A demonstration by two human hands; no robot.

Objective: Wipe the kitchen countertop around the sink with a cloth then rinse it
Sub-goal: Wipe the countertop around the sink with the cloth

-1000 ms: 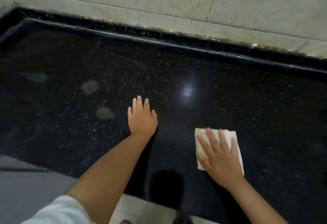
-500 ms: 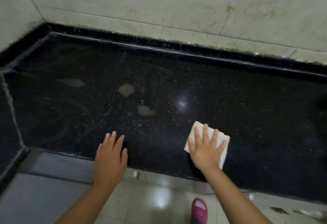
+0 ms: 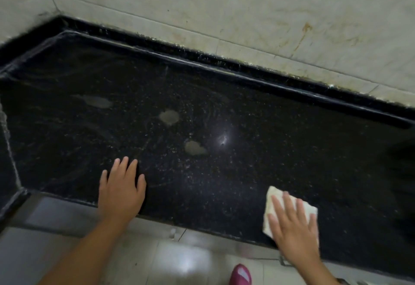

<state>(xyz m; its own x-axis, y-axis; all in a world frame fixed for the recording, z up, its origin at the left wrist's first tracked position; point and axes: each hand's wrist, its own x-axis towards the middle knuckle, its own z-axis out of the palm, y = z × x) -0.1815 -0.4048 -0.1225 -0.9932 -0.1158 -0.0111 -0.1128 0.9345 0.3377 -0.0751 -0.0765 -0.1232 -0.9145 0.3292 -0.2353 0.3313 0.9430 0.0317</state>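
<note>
Cloth [image 3: 289, 208], pale, folded, lies flat on the black countertop [image 3: 292, 149] near its front edge, right of centre. Right hand [image 3: 294, 228] lies on top of it, fingers straight and spread, palm pressing down; not curled round it. Cloth corners show past the fingertips, up and to the left.

Left hand [image 3: 121, 192] is flat on the front edge, well apart from the cloth, fingers straight and slightly spread, holding nothing. Reads as a brace.

Three dull smears sit further back and to the left: the near smear [image 3: 195, 148], the middle one [image 3: 168, 116], the far one [image 3: 96, 101]. From the cloth they lie up-left, in a rough diagonal line running away toward the back corner. The right hand is the one with the cloth; the left is nearer the smears but bare.

Judgement: the next stroke likely goes forward and leftward, near smear first. Sink not in view.
</note>
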